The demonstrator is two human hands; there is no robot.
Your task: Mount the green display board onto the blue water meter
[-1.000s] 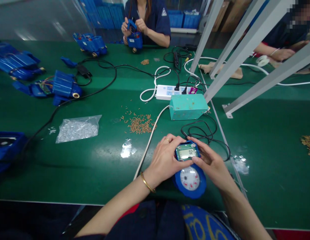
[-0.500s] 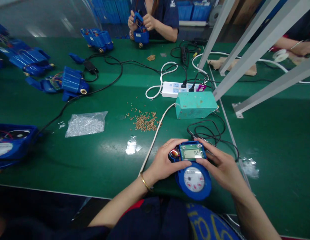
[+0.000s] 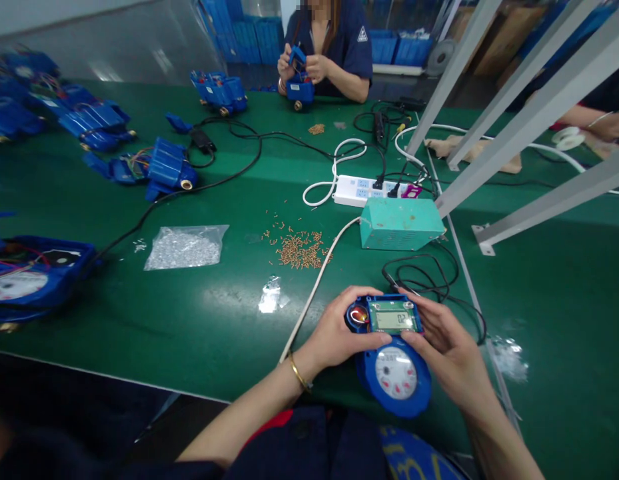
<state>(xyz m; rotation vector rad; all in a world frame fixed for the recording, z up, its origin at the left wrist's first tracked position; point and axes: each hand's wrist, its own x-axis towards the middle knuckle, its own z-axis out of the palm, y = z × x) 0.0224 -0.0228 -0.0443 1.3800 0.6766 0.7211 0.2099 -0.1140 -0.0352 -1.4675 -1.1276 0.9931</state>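
A blue water meter point(image 3: 423, 390) is right in front of me, with a round white dial point(image 3: 396, 372) on its lower part. Above the dial, a green circuit board with a lit LCD display point(image 3: 394, 320) sits in the meter's open housing. My left hand point(image 3: 342, 330) grips the housing's left side, thumb along the board's lower edge. On the other side my right hand point(image 3: 446, 340) grips the right edge, its thumb near the lower corner. Wires and a shiny round part point(image 3: 358, 315) lie in the compartment left of the display.
Loose brass screws point(image 3: 302, 250) are heaped ahead, beside a bag of small clear parts point(image 3: 186, 247). A teal box point(image 3: 403, 225) and a power strip point(image 3: 359, 191) stand behind the meter. Metal posts point(image 3: 554, 180) rise at right. More blue meters point(image 3: 169, 167) are at left; a co-worker point(image 3: 329, 60) handles one opposite.
The whole scene has shifted slightly right and down in view. Both hands keep the same hold on the water meter, and the display still shows similar digits.
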